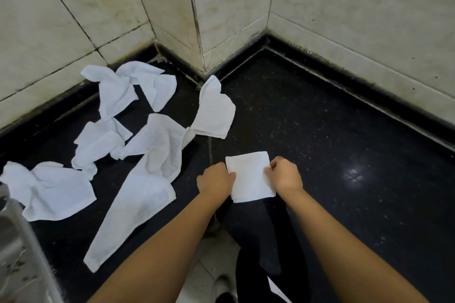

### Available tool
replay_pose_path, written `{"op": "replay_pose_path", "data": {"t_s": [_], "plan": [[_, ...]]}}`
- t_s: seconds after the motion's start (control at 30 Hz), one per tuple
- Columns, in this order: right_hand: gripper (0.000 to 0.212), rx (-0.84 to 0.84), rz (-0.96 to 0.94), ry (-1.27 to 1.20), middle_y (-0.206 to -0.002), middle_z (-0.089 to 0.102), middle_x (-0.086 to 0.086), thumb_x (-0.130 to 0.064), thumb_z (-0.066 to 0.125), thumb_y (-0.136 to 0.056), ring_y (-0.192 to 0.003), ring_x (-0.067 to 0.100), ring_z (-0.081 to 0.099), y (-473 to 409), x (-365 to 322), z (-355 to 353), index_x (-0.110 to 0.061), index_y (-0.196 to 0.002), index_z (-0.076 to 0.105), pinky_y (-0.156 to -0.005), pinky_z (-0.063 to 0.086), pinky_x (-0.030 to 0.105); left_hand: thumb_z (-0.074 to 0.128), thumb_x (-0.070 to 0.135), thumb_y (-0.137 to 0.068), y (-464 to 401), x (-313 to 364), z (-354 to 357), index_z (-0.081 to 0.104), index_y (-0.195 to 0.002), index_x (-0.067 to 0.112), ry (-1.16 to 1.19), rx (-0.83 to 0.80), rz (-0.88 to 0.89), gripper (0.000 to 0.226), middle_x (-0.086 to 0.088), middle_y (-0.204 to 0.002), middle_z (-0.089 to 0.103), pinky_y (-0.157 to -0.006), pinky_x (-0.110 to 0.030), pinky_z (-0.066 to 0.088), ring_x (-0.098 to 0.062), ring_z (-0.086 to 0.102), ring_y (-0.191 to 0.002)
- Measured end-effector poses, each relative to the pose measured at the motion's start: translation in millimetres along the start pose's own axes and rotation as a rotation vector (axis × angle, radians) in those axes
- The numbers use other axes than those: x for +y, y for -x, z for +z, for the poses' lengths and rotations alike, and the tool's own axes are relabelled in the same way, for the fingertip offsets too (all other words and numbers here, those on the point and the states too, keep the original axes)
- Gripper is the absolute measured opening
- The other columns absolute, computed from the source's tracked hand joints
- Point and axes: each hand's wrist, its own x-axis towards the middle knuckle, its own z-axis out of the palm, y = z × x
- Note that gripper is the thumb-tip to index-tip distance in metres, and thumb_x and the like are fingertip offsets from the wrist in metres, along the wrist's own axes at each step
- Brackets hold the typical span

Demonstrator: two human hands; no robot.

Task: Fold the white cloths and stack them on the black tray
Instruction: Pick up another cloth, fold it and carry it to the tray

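Observation:
A small white cloth (249, 176), folded into a neat square, lies on the black counter (332, 155) at the middle. My left hand (215, 178) pinches its left edge and my right hand (284, 174) grips its right edge. To the left, several unfolded white cloths lie crumpled: a long one (147, 179), one at the far left (49, 192), one by the wall corner (214, 110), and others (128, 88) near the back. No black tray is in view.
Tiled walls (344, 19) enclose the counter at the back and form a jutting corner (197, 32). A grey metal object (17, 248) sits at the lower left. Below the counter edge I see dark trousers (258, 241) and a pale floor (204, 273).

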Motion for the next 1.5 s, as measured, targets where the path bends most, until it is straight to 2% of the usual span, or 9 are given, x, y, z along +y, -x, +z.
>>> {"op": "replay_pose_path", "data": {"t_s": [0.1, 0.27, 0.4, 0.5, 0.6, 0.7, 0.83, 1.13, 1.5], "plan": [[0.016, -0.018, -0.008, 0.021, -0.092, 0.062, 0.005, -0.024, 0.054, -0.09, -0.081, 0.02, 0.06, -1, -1, -1, -0.01, -0.097, 0.058, -0.064, 0.046, 0.03, 0.051, 0.042, -0.092, 3, 7, 8, 0.049, -0.117, 0.011, -0.14, 0.092, -0.019, 0.04, -0.007, -0.119, 0.059, -0.093, -0.039, 0.038, -0.025, 0.053, -0.114], [0.01, -0.018, -0.027, -0.016, -0.088, 0.061, 0.004, -0.02, 0.053, -0.089, -0.076, 0.019, 0.057, 3, 1, -2, -0.011, -0.091, 0.056, -0.058, 0.043, 0.028, 0.05, 0.027, -0.092, 3, 18, 10, 0.055, -0.118, 0.012, -0.071, 0.055, -0.084, 0.03, -0.008, -0.128, 0.05, -0.1, -0.04, 0.034, -0.026, 0.044, -0.122], [0.007, -0.003, -0.057, -0.239, -0.08, 0.055, 0.0, -0.018, 0.054, -0.09, -0.069, 0.012, 0.049, 14, 7, -11, -0.011, -0.087, 0.053, -0.055, 0.04, 0.023, 0.055, 0.021, -0.088, 9, 17, 4, 0.053, -0.096, 0.009, 0.357, 0.057, -0.041, 0.014, -0.01, -0.106, 0.058, -0.083, -0.035, 0.044, -0.022, 0.054, -0.093], [0.002, 0.003, -0.057, -0.49, -0.084, 0.059, 0.002, -0.012, 0.056, -0.088, -0.077, 0.015, 0.056, 31, 14, -21, -0.013, -0.086, 0.056, -0.067, 0.048, 0.029, 0.058, 0.015, -0.087, 24, 17, -7, 0.053, -0.098, 0.007, 0.72, 0.024, 0.007, 0.014, -0.008, -0.099, 0.059, -0.071, -0.032, 0.046, -0.019, 0.056, -0.085], [0.011, 0.029, -0.039, -0.716, -0.08, 0.062, 0.003, -0.005, 0.055, -0.087, -0.077, 0.02, 0.061, 58, 23, -29, -0.014, -0.085, 0.06, -0.076, 0.054, 0.042, 0.059, 0.008, -0.088, 43, 19, -14, 0.049, -0.113, 0.01, 0.98, -0.076, 0.038, 0.027, -0.005, -0.102, 0.061, -0.068, -0.028, 0.051, -0.016, 0.06, -0.087], [0.012, 0.124, -0.035, -0.831, -0.079, 0.062, 0.004, 0.0, 0.054, -0.088, -0.074, 0.019, 0.06, 94, 37, -35, -0.007, -0.093, 0.061, -0.066, 0.051, 0.032, 0.06, 0.007, -0.088, 62, 21, -13, 0.051, -0.124, 0.011, 1.018, -0.225, 0.092, 0.037, -0.007, -0.109, 0.064, -0.079, -0.036, 0.055, -0.021, 0.063, -0.095], [0.013, 0.232, 0.022, -0.964, -0.081, 0.065, 0.003, 0.0, 0.054, -0.089, -0.074, 0.018, 0.062, 145, 72, -39, -0.011, -0.09, 0.062, -0.062, 0.051, 0.029, 0.056, 0.005, -0.091, 95, 29, 0, 0.06, -0.115, 0.006, 1.073, -0.493, 0.12, 0.024, -0.008, -0.104, 0.067, -0.077, -0.037, 0.055, -0.021, 0.064, -0.092], [0.016, 0.592, 0.196, -1.148, -0.084, 0.066, 0.007, 0.002, 0.055, -0.089, -0.08, 0.025, 0.062, 289, 200, -58, -0.011, -0.088, 0.063, -0.071, 0.05, 0.039, 0.052, 0.0, -0.091, 208, 100, 77, 0.06, -0.099, 0.012, 0.807, -0.914, 0.291, 0.016, -0.008, -0.098, 0.067, -0.077, -0.041, 0.054, -0.022, 0.063, -0.088], [0.011, 1.043, 0.477, -1.284, -0.078, 0.062, 0.0, -0.001, 0.054, -0.091, -0.06, 0.006, 0.061, 554, 398, -55, -0.011, -0.093, 0.059, -0.052, 0.05, 0.019, 0.053, -0.003, -0.09, 478, 176, 244, 0.062, -0.093, 0.01, 0.408, -1.263, 0.549, 0.017, -0.008, -0.09, 0.067, -0.072, -0.036, 0.056, -0.021, 0.063, -0.082]]}}
